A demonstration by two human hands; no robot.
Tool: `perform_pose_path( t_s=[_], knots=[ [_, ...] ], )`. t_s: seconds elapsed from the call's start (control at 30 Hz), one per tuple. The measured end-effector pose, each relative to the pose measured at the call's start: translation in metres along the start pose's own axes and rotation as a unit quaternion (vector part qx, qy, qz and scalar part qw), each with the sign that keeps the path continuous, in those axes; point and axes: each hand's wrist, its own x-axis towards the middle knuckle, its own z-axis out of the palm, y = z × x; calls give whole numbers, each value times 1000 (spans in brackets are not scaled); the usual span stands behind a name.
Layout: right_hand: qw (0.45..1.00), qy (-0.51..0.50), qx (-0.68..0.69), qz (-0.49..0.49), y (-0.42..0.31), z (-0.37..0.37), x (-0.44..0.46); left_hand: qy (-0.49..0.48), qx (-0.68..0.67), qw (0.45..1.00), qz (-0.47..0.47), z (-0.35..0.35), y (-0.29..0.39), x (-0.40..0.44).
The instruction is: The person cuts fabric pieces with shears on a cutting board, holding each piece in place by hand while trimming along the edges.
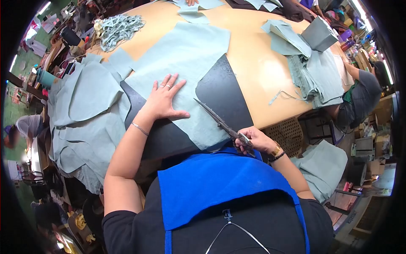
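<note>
My left hand (166, 99) lies flat with fingers spread on a pale green fabric piece (182, 55), pressing it against a black mat (224, 84). In my right hand (253, 140) is a pair of dark scissors (218, 120), held by the handles near the table's front edge. The scissors' blades point up and to the left, over the mat and the fabric's right side; they look closed or nearly so. Part of the fabric reaches down toward my blue apron (224, 178).
More pale green fabric (89, 93) drapes over the table's left side. A stack of cut pieces (319, 78) sits at the right, and a heap of fabric strips (120, 31) at the back left. Across the table, another person's hand (191, 2) touches fabric. Another person (359, 97) is at the right.
</note>
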Motion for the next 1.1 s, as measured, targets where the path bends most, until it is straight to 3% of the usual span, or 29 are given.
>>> perform_pose_path(
  t_s=[1.1],
  knots=[
    [999, 8, 41, -16, 6, -1, -7, 64, 28, 993, -96, 24, 54, -22]
  ],
)
